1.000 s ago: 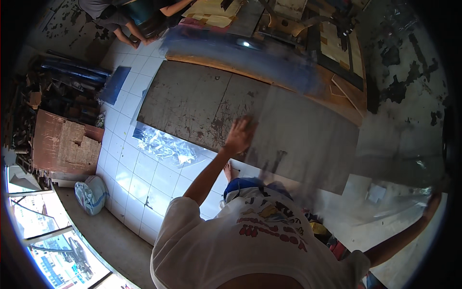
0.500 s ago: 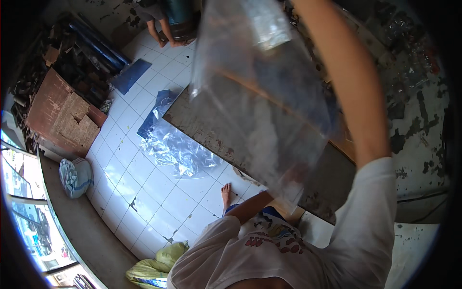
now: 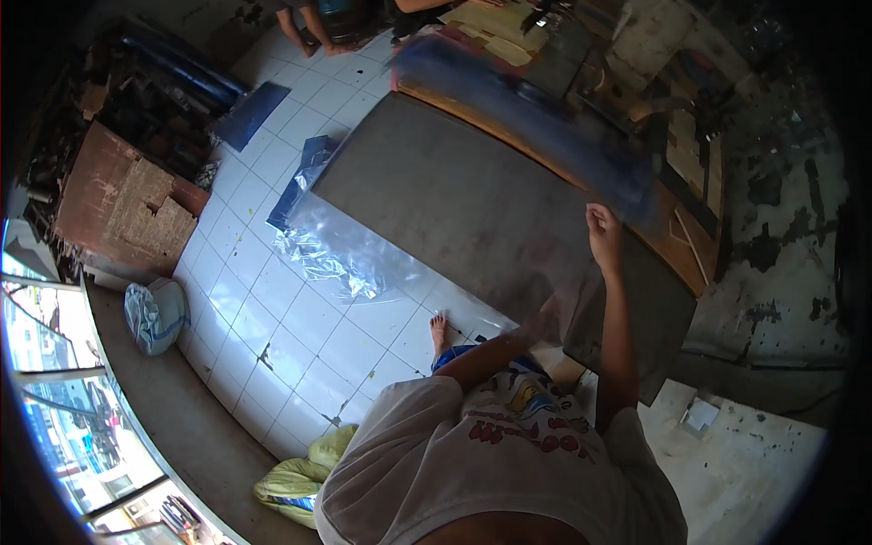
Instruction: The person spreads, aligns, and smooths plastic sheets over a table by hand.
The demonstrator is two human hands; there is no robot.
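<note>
A clear plastic sheet (image 3: 409,263) spreads over the grey tabletop (image 3: 454,173) and hangs past its near left edge. My left hand (image 3: 545,320) is at the sheet's near end, low over the table. It is smeared and seen partly through the film, but appears closed on the sheet. My right hand (image 3: 604,238) is raised above the right part of the table, its fingers loosely bent and no film visible between them. Along the far edge lies blurred bluish plastic film (image 3: 536,123).
Crumpled clear plastic (image 3: 336,263) and a blue sheet (image 3: 300,186) lie on the tiled floor left of the table. Beyond the table are wooden boards (image 3: 686,159) and machinery. Another person's legs (image 3: 304,27) show at the far left. A yellow-green sack (image 3: 295,481) is near my left side.
My right hand has come down from high up, and the sheet that hung in front of me now lies low across the tabletop. My left hand stays near the same place.
</note>
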